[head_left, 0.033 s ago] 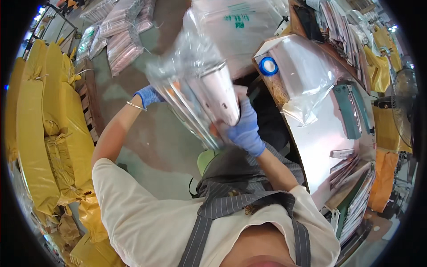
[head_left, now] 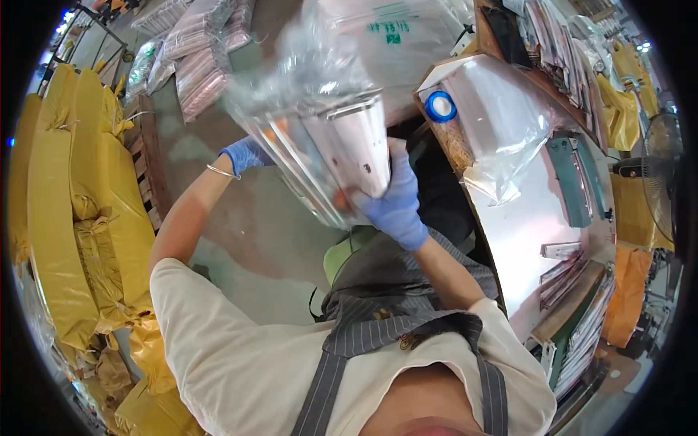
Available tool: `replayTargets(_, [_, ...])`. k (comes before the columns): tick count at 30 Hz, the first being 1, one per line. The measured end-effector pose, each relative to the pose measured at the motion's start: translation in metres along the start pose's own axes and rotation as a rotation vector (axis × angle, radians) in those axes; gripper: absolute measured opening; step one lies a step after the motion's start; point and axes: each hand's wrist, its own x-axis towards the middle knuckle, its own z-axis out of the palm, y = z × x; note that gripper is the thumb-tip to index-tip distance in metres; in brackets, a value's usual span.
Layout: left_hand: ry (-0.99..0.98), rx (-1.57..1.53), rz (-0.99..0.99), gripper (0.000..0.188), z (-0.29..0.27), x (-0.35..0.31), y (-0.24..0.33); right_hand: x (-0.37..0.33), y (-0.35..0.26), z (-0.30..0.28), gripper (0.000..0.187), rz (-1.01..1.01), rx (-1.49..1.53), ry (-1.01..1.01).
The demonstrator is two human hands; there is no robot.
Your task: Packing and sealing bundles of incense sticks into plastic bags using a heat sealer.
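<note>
Clear bag (head_left: 309, 83) with a bundle of flat metal strips (head_left: 360, 142) inside is held up in front of the lap, above the floor (head_left: 236, 225), between both gloved hands. Bundle is tilted; loose upper end of the bag is flared out past the strips and blurred. Lower right edge of the bundle is gripped by the right hand (head_left: 401, 209), which is curled around it; fingertips are partly covered, so exact closure can't be read. Left hand (head_left: 248, 154) is placed at the left side of the bag; its fingers are hidden behind the plastic, so it can't be told how far it is opened or whether the bag is grasped. A thin bracelet (head_left: 223, 173) is worn on the left wrist. On the right, the white table (head_left: 520, 272) is loaded with a pile of clear plastic sleeves (head_left: 502, 102), a blue roll (head_left: 440, 107) beside them, a grey-green metal block (head_left: 569, 182), and small metal pieces (head_left: 561, 282) near its outer edge. Fan (head_left: 660, 171) is set beyond the table. Yellow wrapped packages (head_left: 87, 189) are stacked at far left, next to a wooden pallet (head_left: 147, 167); plastic-wrapped bundles (head_left: 200, 76) are laid on the floor, upper left.
</note>
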Motion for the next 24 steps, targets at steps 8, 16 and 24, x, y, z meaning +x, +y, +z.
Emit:
replayTargets(8, [0.052,1.426,0.525,0.046,0.040,-0.013,-0.026,-0.007,0.079,0.070,0.076,-0.194,0.014,0.057])
replayTargets(16, [0.736,3.125,0.245,0.046,0.068,0.040,-0.128,-0.033,0.026,-0.080,0.062,0.466,-0.031,-0.075])
replayTargets(24, [0.889,2.934,-0.042,0.070,-0.016,0.186,-0.243,-0.058,-0.023,-0.198,0.069,0.337,0.079,0.363])
